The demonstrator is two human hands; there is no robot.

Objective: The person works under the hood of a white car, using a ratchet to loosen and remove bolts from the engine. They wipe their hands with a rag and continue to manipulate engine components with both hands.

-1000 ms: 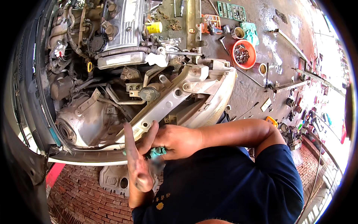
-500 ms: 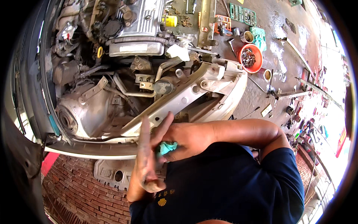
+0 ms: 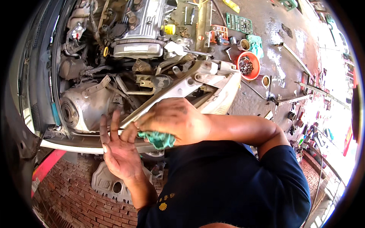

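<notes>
My right hand (image 3: 176, 117) is closed around a crumpled green rag (image 3: 159, 140), which hangs out below its fingers. Palm up, my left hand (image 3: 122, 154) lies open with its fingers spread. The rag meets the left hand's fingers at their right side, and where exactly they touch is partly covered by the right hand. Both hands are above the fender edge (image 3: 91, 149) of a car with an exposed engine bay. Just beyond them runs a pale metal body rail (image 3: 159, 100).
A dusty engine (image 3: 138, 49) fills the far left, with a strut tower (image 3: 74, 108) nearer. On the floor at far right stand a red bucket of metal parts (image 3: 248, 65), a green socket set (image 3: 239, 23) and long metal bars (image 3: 298, 59). A grey cover (image 3: 104, 180) lies on bricks.
My left hand has turned palm up and moved left, its fingers spreading. My right hand has moved up and left, and more of the green rag shows. The view has shifted slightly.
</notes>
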